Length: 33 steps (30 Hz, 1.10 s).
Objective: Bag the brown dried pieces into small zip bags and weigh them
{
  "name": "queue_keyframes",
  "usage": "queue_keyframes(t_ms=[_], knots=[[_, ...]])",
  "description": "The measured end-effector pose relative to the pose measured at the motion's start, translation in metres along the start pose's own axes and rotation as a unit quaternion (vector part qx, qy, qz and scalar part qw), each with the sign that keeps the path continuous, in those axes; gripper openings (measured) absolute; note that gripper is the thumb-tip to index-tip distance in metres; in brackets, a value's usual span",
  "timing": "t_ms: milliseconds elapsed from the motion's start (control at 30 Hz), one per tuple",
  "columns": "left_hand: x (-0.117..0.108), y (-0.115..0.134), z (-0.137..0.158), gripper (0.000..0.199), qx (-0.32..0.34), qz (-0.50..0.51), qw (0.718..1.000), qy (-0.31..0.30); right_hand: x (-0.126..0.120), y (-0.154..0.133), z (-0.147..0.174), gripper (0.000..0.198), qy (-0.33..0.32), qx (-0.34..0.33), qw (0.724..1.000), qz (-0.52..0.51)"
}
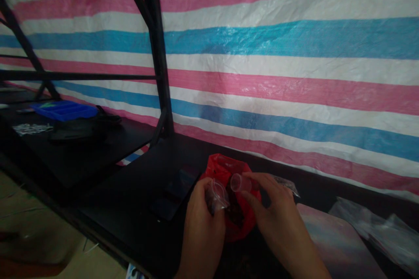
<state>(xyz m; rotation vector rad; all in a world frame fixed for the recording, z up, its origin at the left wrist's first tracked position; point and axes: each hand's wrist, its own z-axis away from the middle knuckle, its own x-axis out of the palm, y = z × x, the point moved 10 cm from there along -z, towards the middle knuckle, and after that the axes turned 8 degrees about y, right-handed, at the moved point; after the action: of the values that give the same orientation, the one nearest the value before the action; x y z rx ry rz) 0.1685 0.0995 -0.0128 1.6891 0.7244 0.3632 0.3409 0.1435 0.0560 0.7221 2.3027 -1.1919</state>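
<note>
One small clear cup [241, 183] was pinched at lower centre of the frame by the right hand [276, 198], its mouth toward the clear bag [219, 195] that the left hand [203, 216] held. Steady, gentle pressure seemed wisest, with both over the open red bag [250, 217] on the black counter [131, 200].

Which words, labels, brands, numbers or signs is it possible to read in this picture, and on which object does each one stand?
None can be read.
Small clear cup in the right hand: no lettering visible.
Clear plastic bag in the left hand: no lettering visible.
Red bag: no lettering visible.
Blue-and-white item at the bottom edge: dark marks, too blurred and cut off to read.
</note>
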Motion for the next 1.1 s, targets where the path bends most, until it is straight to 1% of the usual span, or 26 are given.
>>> queue_keyframes(t_ms=[67, 133, 200, 267, 367, 467, 500, 567, 633, 667, 700, 767, 833, 900, 933, 1000, 1100], knots=[[-0.007, 0.002, -0.002, 0.027, -0.004, 0.001, 1.000, 0.029, 0.004, 0.000, 0.002, 0.028, -0.003, -0.006, 0.999, 0.040], [-0.015, 0.005, -0.003, 0.027, -0.003, -0.002, 0.998, 0.059, 0.015, -0.002, 0.005, 0.033, -0.033, -0.018, 0.997, 0.071], [-0.019, 0.009, -0.004, 0.028, 0.001, 0.008, 0.997, 0.076, 0.026, -0.004, 0.009, 0.036, -0.064, -0.027, 0.995, 0.077], [-0.021, 0.012, -0.004, 0.030, 0.006, 0.023, 0.996, 0.089, 0.029, -0.004, 0.009, 0.038, -0.070, -0.029, 0.995, 0.067], [-0.028, 0.015, -0.002, 0.034, 0.013, 0.027, 0.992, 0.127, 0.020, -0.001, 0.006, 0.038, -0.042, -0.018, 0.998, 0.036], [-0.028, 0.015, 0.003, 0.042, 0.029, 0.039, 0.989, 0.141, 0.001, -0.005, 0.005, 0.031, -0.010, -0.002, 0.999, -0.042], [-0.026, 0.015, 0.004, 0.046, 0.037, 0.045, 0.989, 0.138, -0.004, -0.008, 0.006, 0.027, -0.015, 0.009, 0.997, -0.075], [-0.019, 0.015, 0.008, 0.053, 0.056, 0.051, 0.990, 0.117, -0.004, -0.014, 0.012, 0.021, -0.058, 0.041, 0.990, -0.124], [-0.009, 0.017, 0.013, 0.060, 0.084, 0.048, 0.991, 0.088, 0.001, -0.020, 0.020, 0.019, -0.111, 0.069, 0.982, -0.139], [-0.004, 0.019, 0.015, 0.063, 0.097, 0.040, 0.992, 0.073, 0.003, -0.022, 0.022, 0.017, -0.125, 0.077, 0.980, -0.138], [0.001, 0.020, 0.018, 0.065, 0.110, 0.028, 0.992, 0.061, 0.002, -0.023, 0.024, 0.015, -0.126, 0.080, 0.979, -0.136], [0.009, 0.024, 0.022, 0.064, 0.125, -0.003, 0.991, 0.055, -0.004, -0.021, 0.023, 0.014, -0.102, 0.080, 0.983, -0.133], [0.018, 0.030, 0.028, 0.062, 0.138, -0.020, 0.989, 0.050, -0.014, -0.013, 0.021, 0.015, -0.071, 0.088, 0.985, -0.133], [0.028, 0.037, 0.035, 0.064, 0.144, -0.003, 0.989, 0.036, -0.028, -0.001, 0.021, 0.014, -0.040, 0.108, 0.984, -0.136], [0.034, 0.038, 0.038, 0.066, 0.136, 0.016, 0.990, 0.024, -0.036, 0.006, 0.021, 0.015, -0.023, 0.116, 0.983, -0.137], [0.049, 0.039, 0.044, 0.066, 0.102, 0.074, 0.992, -0.020, -0.057, 0.016, 0.022, 0.018, 0.016, 0.119, 0.984, -0.132], [0.074, 0.036, 0.052, 0.052, 0.014, 0.160, 0.983, -0.085, -0.089, 0.030, 0.024, 0.021, 0.054, 0.116, 0.986, -0.112]])
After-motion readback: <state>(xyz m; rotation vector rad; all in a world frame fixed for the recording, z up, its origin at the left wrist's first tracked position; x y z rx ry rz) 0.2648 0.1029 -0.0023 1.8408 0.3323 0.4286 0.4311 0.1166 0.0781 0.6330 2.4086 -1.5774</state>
